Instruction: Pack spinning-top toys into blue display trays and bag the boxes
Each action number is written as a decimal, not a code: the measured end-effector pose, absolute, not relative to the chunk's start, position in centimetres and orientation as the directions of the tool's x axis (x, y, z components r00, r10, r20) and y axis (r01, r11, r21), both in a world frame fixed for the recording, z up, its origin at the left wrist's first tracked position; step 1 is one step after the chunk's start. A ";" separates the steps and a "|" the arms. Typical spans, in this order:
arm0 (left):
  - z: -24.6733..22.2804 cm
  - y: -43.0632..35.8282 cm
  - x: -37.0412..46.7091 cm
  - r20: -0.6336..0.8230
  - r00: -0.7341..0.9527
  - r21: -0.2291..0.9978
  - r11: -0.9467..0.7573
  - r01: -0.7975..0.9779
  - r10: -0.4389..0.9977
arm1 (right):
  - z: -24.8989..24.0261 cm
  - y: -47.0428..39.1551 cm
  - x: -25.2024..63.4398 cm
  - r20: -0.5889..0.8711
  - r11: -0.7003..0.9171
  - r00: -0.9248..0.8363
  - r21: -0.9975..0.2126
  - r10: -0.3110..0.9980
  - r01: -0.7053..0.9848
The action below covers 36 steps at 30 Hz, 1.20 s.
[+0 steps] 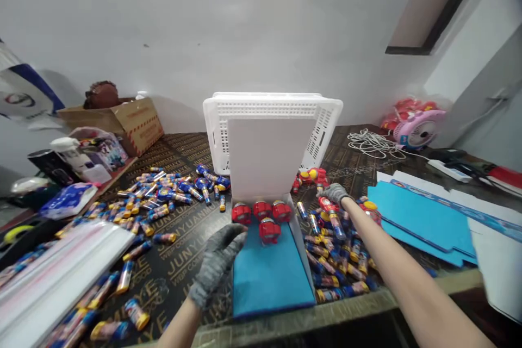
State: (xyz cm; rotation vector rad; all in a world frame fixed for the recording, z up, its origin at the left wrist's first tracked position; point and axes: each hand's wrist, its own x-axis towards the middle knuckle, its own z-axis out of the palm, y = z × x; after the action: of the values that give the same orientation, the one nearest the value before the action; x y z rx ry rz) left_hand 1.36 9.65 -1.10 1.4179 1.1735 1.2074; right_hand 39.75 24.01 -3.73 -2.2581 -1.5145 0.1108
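My left hand (pixel 220 255), in a grey glove, is at the left edge of an upright-lidded box (pixel 273 288) with a blue inside. Its fingers are apart and hold nothing. Several red, rounded toy pieces (pixel 269 231) sit at the far end of the box. My right hand (pixel 335 193), also gloved, reaches out beyond the box's right side. Its fingers curl over a red toy (pixel 326 205) among similar red and yellow pieces (pixel 312 175); the fingertips are partly hidden. Below that hand lie small blue-and-yellow bottles (pixel 336 225).
Behind the box lid leans a white plastic basket (pixel 273 103). Many small bottles (pixel 155 196) spread over the left of the table, beside white sheets (pixel 81 272). Blue cardboard (pixel 420 223), a coiled cable (pixel 373 143) and a pink fan (pixel 420 129) are on the right.
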 end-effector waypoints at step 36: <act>0.2 10.9 -5.7 -0.422 -0.206 0.819 0.274 -0.505 0.883 | -8.9 11.3 36.4 0.137 -0.248 0.396 -0.586 0.908 0.772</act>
State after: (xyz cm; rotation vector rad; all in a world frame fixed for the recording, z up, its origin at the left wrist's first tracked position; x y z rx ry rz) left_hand -5.73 10.94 0.21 0.4198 1.2083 1.3305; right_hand 36.36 11.30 -8.90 -2.0794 -1.4302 0.3076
